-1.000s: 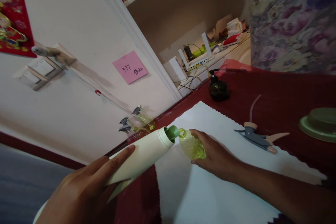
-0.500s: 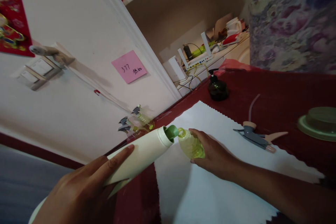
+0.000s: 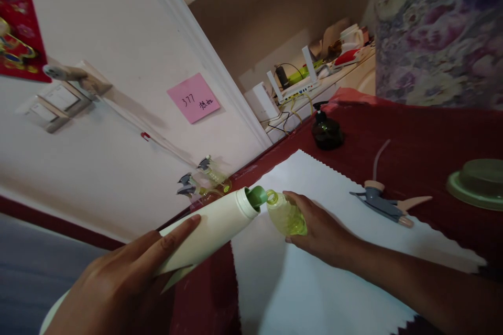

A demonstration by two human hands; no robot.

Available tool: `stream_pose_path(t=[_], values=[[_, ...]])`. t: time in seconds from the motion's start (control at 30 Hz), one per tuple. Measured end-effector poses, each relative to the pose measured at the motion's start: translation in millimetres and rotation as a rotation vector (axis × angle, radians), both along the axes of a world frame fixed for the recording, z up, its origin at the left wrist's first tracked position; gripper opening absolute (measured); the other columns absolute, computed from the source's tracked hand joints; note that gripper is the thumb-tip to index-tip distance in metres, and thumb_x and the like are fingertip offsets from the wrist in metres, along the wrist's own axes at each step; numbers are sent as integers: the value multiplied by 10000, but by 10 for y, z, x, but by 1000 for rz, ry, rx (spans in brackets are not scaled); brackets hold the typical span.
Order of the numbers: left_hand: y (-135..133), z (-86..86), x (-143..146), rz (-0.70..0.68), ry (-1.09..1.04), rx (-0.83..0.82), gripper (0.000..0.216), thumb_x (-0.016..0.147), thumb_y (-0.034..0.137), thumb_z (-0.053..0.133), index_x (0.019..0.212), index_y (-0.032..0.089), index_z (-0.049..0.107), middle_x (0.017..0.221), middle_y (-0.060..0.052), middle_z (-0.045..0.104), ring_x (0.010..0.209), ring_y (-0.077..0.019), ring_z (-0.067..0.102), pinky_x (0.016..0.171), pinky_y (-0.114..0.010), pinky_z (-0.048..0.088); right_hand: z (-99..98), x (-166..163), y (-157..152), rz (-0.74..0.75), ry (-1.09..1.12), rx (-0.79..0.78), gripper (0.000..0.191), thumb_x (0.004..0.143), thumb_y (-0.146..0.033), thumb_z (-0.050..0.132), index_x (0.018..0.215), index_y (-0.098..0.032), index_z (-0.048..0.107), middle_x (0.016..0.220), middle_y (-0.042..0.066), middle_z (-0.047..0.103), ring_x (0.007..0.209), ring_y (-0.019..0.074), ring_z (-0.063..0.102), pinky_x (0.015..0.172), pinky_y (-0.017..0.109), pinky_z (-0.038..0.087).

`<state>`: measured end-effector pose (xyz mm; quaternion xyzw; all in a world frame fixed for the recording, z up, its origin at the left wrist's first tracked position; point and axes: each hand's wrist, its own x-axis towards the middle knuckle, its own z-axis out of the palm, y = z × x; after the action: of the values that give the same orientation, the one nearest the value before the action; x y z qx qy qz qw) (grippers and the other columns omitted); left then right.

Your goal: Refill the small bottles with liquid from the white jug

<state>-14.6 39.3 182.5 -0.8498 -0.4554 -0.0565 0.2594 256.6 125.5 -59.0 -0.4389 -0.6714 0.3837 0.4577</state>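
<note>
My left hand (image 3: 126, 277) is closed around a large pale-green jug (image 3: 214, 225), tilted so that its green pouring spout (image 3: 257, 197) points right. The spout meets the mouth of a small translucent yellow-green bottle (image 3: 287, 215), which leans toward it. Around the bottle's body my right hand (image 3: 314, 227) is wrapped. Any liquid stream between spout and mouth is too small to make out. On the white sheet's right edge lies a grey and beige trigger spray head (image 3: 383, 204) with its dip tube sticking up.
A white sheet (image 3: 314, 282) covers part of the dark red table (image 3: 416, 141). A dark pump bottle (image 3: 327, 131) stands behind it, a green cap (image 3: 477, 183) to the right. Several spray bottles (image 3: 212, 178) stand by the wall. A white router (image 3: 301, 89) sits beyond.
Both hands, the jug and the bottle keep almost the same position. The view has shifted very slightly.
</note>
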Motion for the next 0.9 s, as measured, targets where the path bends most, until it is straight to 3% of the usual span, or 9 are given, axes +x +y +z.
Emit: stream_pose_path(t=[0.43, 0.63, 0.9], values=[[5, 42, -50, 5, 12, -36, 642, 917, 267, 408, 1511, 470, 541, 861, 57, 765, 588, -146, 740, 515, -219, 568, 31, -12, -1, -10, 3, -3, 908, 712, -207, 750, 1545, -269, 395, 1542, 152, 586, 1422, 361, 555, 1169, 566, 465], [16, 63, -84, 15, 92, -50, 620, 969, 256, 438, 1560, 435, 492, 1068, 3, 816, 753, -204, 808, 526, -243, 592, 24, -8, 3, -7, 6, 5, 901, 714, -205, 741, 1542, -282, 393, 1546, 152, 584, 1421, 361, 556, 1169, 584, 462], [38, 98, -123, -17, 93, -58, 635, 953, 307, 459, 1570, 454, 471, 1017, 36, 810, 699, -179, 794, 557, -228, 605, 21, -5, 3, -11, 7, 17, 899, 709, -206, 737, 1538, -305, 403, 1539, 143, 595, 1433, 376, 557, 1174, 597, 464]])
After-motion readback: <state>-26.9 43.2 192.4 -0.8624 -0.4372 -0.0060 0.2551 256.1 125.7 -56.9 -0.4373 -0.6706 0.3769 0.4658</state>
